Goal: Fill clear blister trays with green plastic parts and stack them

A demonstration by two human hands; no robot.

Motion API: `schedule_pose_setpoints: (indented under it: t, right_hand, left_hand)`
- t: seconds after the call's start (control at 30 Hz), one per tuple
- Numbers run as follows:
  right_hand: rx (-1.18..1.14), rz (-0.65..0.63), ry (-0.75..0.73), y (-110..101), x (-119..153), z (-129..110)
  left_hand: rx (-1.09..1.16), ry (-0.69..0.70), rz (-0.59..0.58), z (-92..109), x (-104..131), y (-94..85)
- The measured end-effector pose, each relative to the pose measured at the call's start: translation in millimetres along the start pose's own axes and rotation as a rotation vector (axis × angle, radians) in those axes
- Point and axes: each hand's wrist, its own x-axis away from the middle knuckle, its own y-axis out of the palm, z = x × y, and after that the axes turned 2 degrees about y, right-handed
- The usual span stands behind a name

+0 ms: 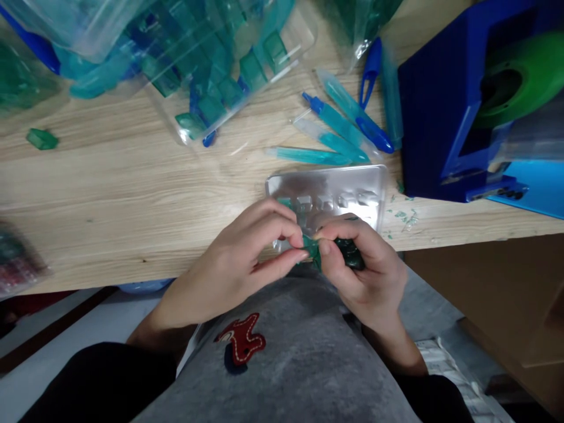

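My left hand [247,249] pinches a small translucent green piece [312,249] between thumb and fingertips. On the other side of that same piece, the thumb and forefinger of my right hand [368,258] are also closed. A dark green, glossy bundle [350,252] shows inside the curled fingers of my right hand; its exact kind is hard to make out. Just beyond both hands lies a clear plastic blister tray [326,182] with a row of moulded pockets, partly covered by my fingers. A green piece [285,202] sits at the left of that row.
A clear bin [304,35] of green and blue parts stands at the back. Turquoise pens [341,126] lie beside a blue tape dispenser [436,106] with a green roll [535,79]. A loose green piece [42,139] rests at the left; green scraps [408,217] lie near the table edge.
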Motion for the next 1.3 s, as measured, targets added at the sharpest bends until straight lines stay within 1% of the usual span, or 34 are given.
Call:
schedule_pose_setpoints:
  t: [0.07,0.1,0.17,0.2,0.23,0.27,0.37,0.4,0.43,0.47,0.5,0.57,0.67,0.73,0.77,0.83,0.93,0.97,1.03,1.07,1.1,1.13,1.17,1.23,1.3]
  right_hand:
    - [0.036,0.115,0.009,-2.4,-1.7,0.6]
    - [0.049,0.204,0.029,-4.8,-2.8,0.8]
    - [0.045,0.372,0.08,-10.9,-4.2,1.0]
    - [0.03,0.405,0.093,-14.0,-4.2,0.9]
    - [0.009,0.389,0.101,-16.6,-3.8,0.6]
    - [-0.013,0.323,0.106,-18.4,-3.1,0.2]
    - [-0.087,-0.007,0.134,-18.1,-1.8,-2.0]
    - [-0.12,-0.096,0.147,-16.6,-2.2,-2.7]
    - [-0.15,-0.163,0.155,-14.7,-3.0,-3.3]
    - [-0.173,-0.199,0.152,-12.9,-4.0,-3.6]
    - [-0.186,-0.21,0.142,-11.3,-5.1,-3.7]
    - [-0.15,-0.182,0.083,-9.3,-6.5,-3.2]
    - [0.072,-0.142,-0.105,-9.5,-5.3,-2.4]
    - [0.24,-0.127,-0.224,-9.6,-2.9,-2.6]
    - [0.299,-0.113,-0.256,-9.1,-1.6,-2.7]
    - [0.349,-0.082,-0.277,-7.0,0.3,-2.2]
    - [0.354,-0.033,-0.284,-4.1,-0.1,3.1]
    - [0.375,0.013,-0.277,-4.6,-1.1,5.9]
    - [0.427,0.19,-0.24,-8.9,-3.9,11.2]
    - [0.434,0.288,-0.201,-12.4,-5.2,12.9]
    - [0.412,0.36,-0.157,-16.0,-5.9,13.6]
    - [0.358,0.382,-0.107,-19.3,-6.1,13.2]
    - [0.283,0.35,-0.05,-21.6,-5.5,11.7]
    - [0.112,0.167,0.07,-21.8,-2.8,7.6]
    - [-0.058,-0.005,0.147,-16.6,0.5,5.2]
  left_hand:
    - [0.049,-0.003,-0.018,2.5,2.3,-0.1]
    - [0.101,-0.012,-0.017,3.3,3.5,-0.2]
    - [0.23,-0.044,0.027,3.2,5.7,-0.3]
    - [0.286,-0.066,0.063,2.4,6.7,-0.3]
    - [0.327,-0.094,0.095,1.4,7.5,-0.3]
    - [0.353,-0.12,0.12,0.3,8.2,-0.2]
    - [0.38,-0.16,0.121,-1.0,9.4,0.5]
    - [0.381,-0.167,0.113,-0.6,9.6,0.7]
    - [0.379,-0.171,0.108,0.2,9.8,0.9]
    - [0.373,-0.176,0.101,1.0,10.0,0.9]
    - [0.365,-0.183,0.09,1.8,10.1,0.9]
    - [0.355,-0.197,0.063,2.4,10.3,0.9]
    - [0.374,-0.197,0.017,1.2,10.2,1.5]
    - [0.39,-0.175,0.013,0.5,10.1,2.2]
    - [0.395,-0.165,0.015,0.6,10.1,2.5]
    - [0.4,-0.15,0.017,2.0,10.5,2.3]
    - [0.413,-0.157,0.015,4.6,12.7,0.1]
    - [0.438,-0.152,0.018,4.8,14.1,-0.9]
    - [0.527,-0.137,0.041,2.8,17.8,-2.3]
    - [0.581,-0.133,0.057,0.6,19.8,-2.4]
    - [0.628,-0.142,0.076,-2.1,21.8,-1.9]
    - [0.66,-0.159,0.092,-5.1,23.4,-0.8]
    - [0.672,-0.181,0.11,-8.0,24.3,0.9]
    - [0.624,-0.209,0.13,-12.2,23.6,5.2]
    - [0.49,-0.2,0.15,-13.0,19.6,9.4]
